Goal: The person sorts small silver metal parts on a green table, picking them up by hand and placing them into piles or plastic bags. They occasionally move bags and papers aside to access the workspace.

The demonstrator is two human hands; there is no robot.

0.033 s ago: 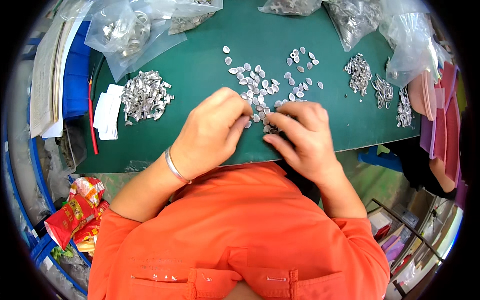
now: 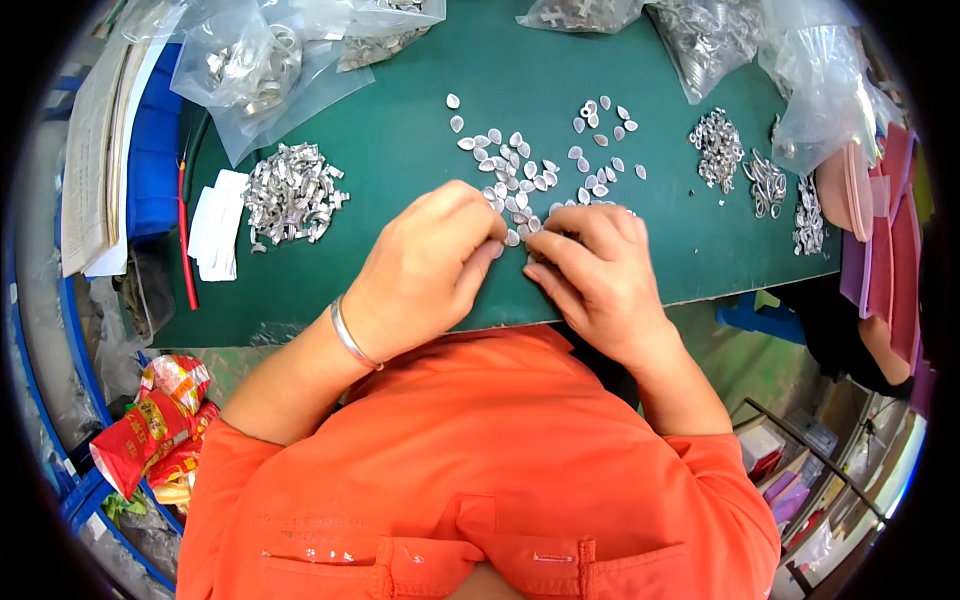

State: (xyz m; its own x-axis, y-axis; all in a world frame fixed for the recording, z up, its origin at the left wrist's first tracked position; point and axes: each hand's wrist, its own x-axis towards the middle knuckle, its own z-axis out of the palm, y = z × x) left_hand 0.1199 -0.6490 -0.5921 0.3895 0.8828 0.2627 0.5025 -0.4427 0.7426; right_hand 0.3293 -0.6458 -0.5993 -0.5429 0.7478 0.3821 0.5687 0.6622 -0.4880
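Small silver teardrop-shaped metal pieces (image 2: 527, 170) lie scattered over the middle of the green tabletop, each with a paler inner face. My left hand (image 2: 430, 250), with a silver bangle (image 2: 350, 335) at its wrist, pinches one such piece between thumb and forefinger at the near edge of the scatter. Facing it across a narrow gap, my right hand (image 2: 595, 275) has its fingers curled and thumb and forefinger drawn together. A glint of metal shows at its fingertips, but the fingers hide what it is. More pieces lie just beyond both hands.
A heap of curved silver parts (image 2: 293, 195) lies left, beside white paper slips (image 2: 216, 225) and a red thin-handled tool (image 2: 187, 240). Smaller heaps of rings and links (image 2: 718, 148) lie right. Clear bags of metal parts (image 2: 250, 75) line the far side. A blue bin (image 2: 152, 150) stands far left.
My right hand has shifted slightly left, and its thumb and fingers have drawn closer together. My left hand has barely moved.
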